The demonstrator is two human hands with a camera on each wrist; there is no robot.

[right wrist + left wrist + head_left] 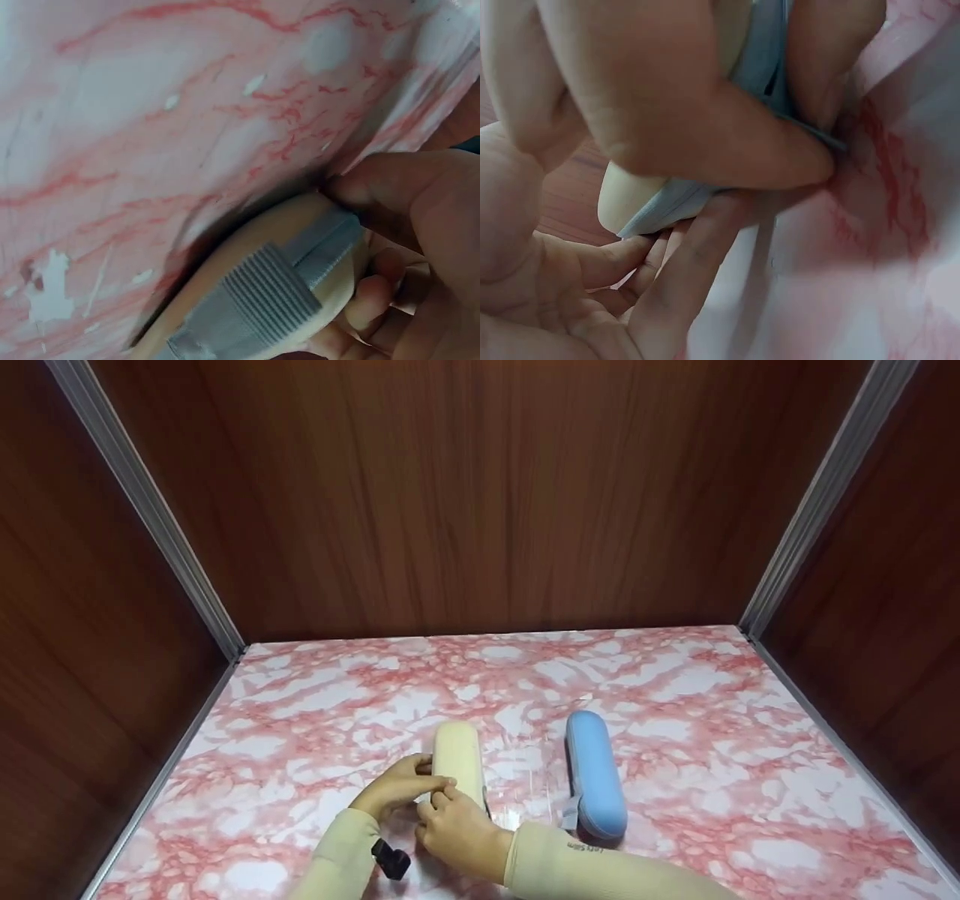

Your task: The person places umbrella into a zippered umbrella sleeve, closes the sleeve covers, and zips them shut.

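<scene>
A cream zip case (456,746) with rounded ends lies lengthwise on the marbled tabletop. My left hand (397,787) holds it from the left side, thumb reaching over its near part. At the near end, my right hand (461,836) grips the case, and its fingers meet the left fingertips. In the right wrist view, a grey ribbed tab (259,300) and a grey zip band (326,244) run along the case's edge. Overlapping fingers hide much of the case in the left wrist view; whether a zip pull is pinched I cannot tell.
A similar blue case (598,772) lies to the right, a pale tab at its near left side. Dark wood panels (480,510) enclose the back and both sides of the pink-and-white tabletop (315,697). A small black device (391,859) sits at the left wrist.
</scene>
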